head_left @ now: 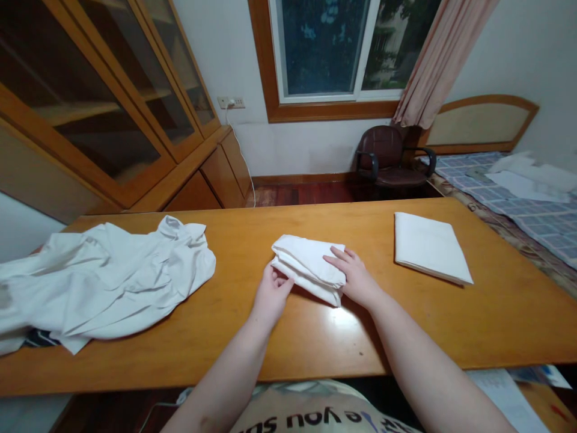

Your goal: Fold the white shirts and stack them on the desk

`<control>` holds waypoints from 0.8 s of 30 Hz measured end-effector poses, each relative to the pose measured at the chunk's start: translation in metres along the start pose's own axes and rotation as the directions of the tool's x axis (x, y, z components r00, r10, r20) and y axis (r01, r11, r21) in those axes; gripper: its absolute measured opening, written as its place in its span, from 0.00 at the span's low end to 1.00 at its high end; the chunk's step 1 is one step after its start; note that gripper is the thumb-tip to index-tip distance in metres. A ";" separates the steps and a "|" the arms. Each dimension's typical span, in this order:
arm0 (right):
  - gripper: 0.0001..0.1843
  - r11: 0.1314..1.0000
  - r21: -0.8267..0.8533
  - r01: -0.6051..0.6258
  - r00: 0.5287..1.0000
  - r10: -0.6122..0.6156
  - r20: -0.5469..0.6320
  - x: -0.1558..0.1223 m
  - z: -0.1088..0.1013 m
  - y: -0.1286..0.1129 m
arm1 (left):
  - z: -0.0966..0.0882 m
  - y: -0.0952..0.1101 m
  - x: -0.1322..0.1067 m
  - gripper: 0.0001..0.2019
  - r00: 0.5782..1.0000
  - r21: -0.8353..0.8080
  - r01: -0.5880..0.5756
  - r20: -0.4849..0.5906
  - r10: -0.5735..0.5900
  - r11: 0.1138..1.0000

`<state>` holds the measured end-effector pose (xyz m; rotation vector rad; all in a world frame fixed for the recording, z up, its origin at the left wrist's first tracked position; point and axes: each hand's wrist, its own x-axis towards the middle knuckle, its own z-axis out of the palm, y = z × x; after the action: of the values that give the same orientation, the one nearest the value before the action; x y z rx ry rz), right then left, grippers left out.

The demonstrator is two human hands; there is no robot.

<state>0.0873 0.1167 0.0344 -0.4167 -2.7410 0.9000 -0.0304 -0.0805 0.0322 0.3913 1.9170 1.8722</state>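
A folded white cloth (311, 261), stacked in thick layers, lies near the middle of the wooden table (243, 355). My left hand (274, 290) pinches its near left edge between thumb and fingers. At the cloth's right end, my right hand (356, 278) grips it with the fingers laid over the top; its thumb is hidden. To the right rests a flat, neatly folded white cloth (430, 248), apart from both hands. A large crumpled heap of white cloth (112, 273) covers the table's left part.
Beyond the table's far edge stands a dark red armchair (388, 157), beside a bed (509, 186) with a checked cover. A glass-doored cabinet (135, 120) is at the left. Papers (507, 391) lie below the table's near right edge.
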 end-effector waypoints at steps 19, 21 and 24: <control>0.13 0.231 0.969 0.087 0.513 0.823 -0.243 0.014 0.004 0.046 | 0.011 0.007 -0.004 0.07 0.956 0.637 -0.292 0.165 0.244 0.714; 0.11 0.201 0.970 0.134 0.465 0.852 -0.241 0.014 0.000 0.046 | -0.005 0.012 -0.002 0.15 0.951 0.588 -0.182 -0.099 0.293 0.788; 0.10 0.162 0.970 0.180 0.463 0.856 -0.228 0.016 -0.004 0.045 | -0.021 0.022 -0.012 0.31 0.797 0.739 -0.134 -0.315 0.515 0.660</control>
<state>0.0825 0.1589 0.0129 -1.0023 -0.7608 1.7252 -0.0323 -0.1033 0.0555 0.5518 3.1125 1.4545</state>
